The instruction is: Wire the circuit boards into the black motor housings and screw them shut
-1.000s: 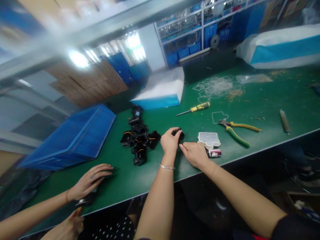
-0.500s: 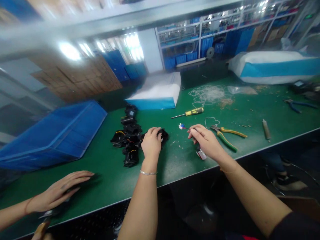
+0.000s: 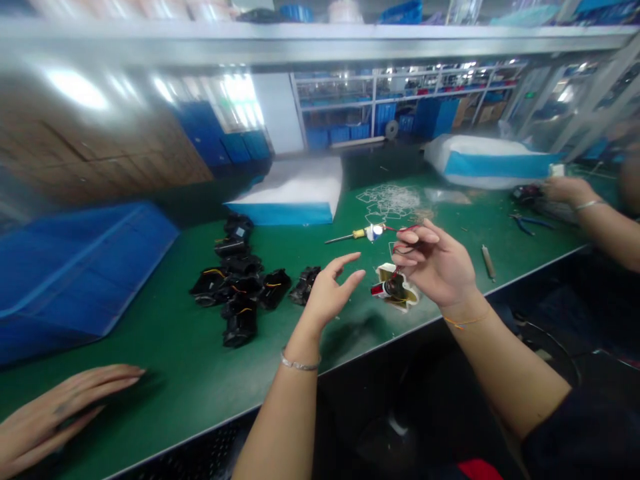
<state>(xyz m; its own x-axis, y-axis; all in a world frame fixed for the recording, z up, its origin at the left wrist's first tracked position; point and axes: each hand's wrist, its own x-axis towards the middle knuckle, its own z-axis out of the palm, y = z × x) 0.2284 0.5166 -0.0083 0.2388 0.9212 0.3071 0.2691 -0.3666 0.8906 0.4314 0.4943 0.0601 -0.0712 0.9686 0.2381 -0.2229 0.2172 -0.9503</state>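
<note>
Head view. I am seeing the right hand pinching thin red and dark wires between thumb and fingers; the grip is nearly closed, with the fingers curling around the strands. A small blue-and-white piece is showing at the wires' far end, out to the left of the fingertips and overlapping the yellow screwdriver in my line of sight. I cannot tell whether they are touching.

Below the grip, more wire is running down toward a red-and-white cylinder. That cylinder is lying at the left side of an open white casing; whether it is resting in the casing or just over it, I cannot tell.

The left hand is holding nothing that I can see. Its thumb and index finger are standing well apart, pointing toward the wires without reaching them. A black part is sitting just beside it, and a cluster of black parts is lying farther left on the green table, between that hand and the blue bin.

A co-worker's hand is hovering or resting low at the left edge; I cannot tell which. Another person's hand is working at the far right, near blue-handled pliers.
</note>
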